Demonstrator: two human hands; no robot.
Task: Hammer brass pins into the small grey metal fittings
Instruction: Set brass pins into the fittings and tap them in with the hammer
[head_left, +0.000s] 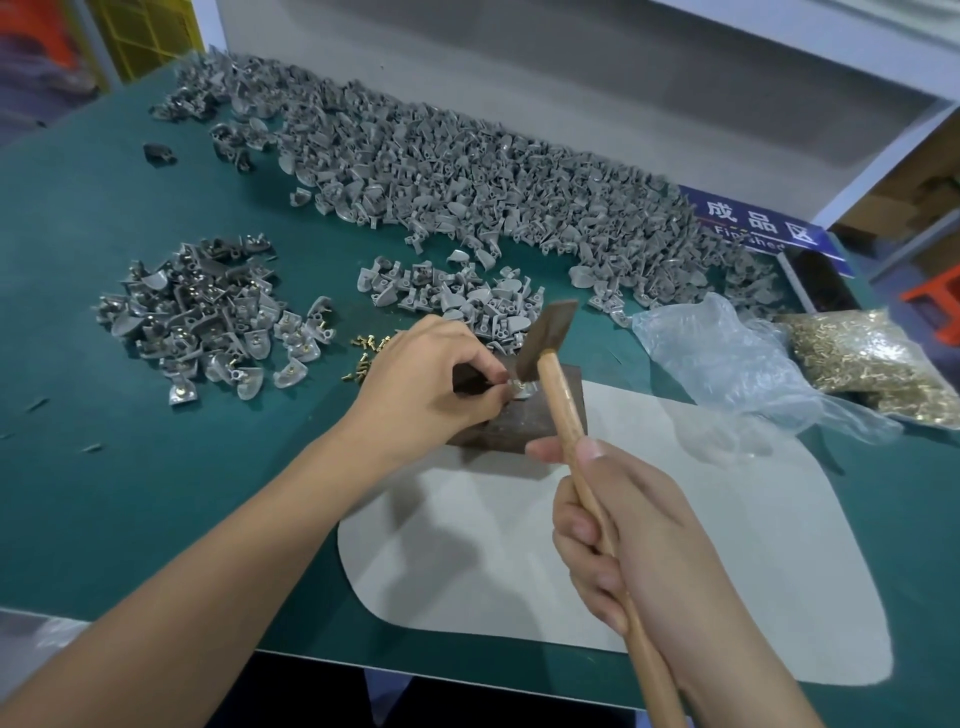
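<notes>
My left grip (431, 384) pinches the fitting (521, 388) on the block (524, 423), right grip (623, 545) clamps the hammer (550, 338); I'd tap squarely, fingertips clear

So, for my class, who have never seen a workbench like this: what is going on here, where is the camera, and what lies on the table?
The single picture comes from a camera worn on the person's head, looking down at two bare hands. The right hand grips a wooden-handled hammer. The left hand pinches a small grey fitting on a dark block. On the green table lie heaps of grey fittings, a pile with brass pins already in, loose brass pins and a bag of pins.
</notes>
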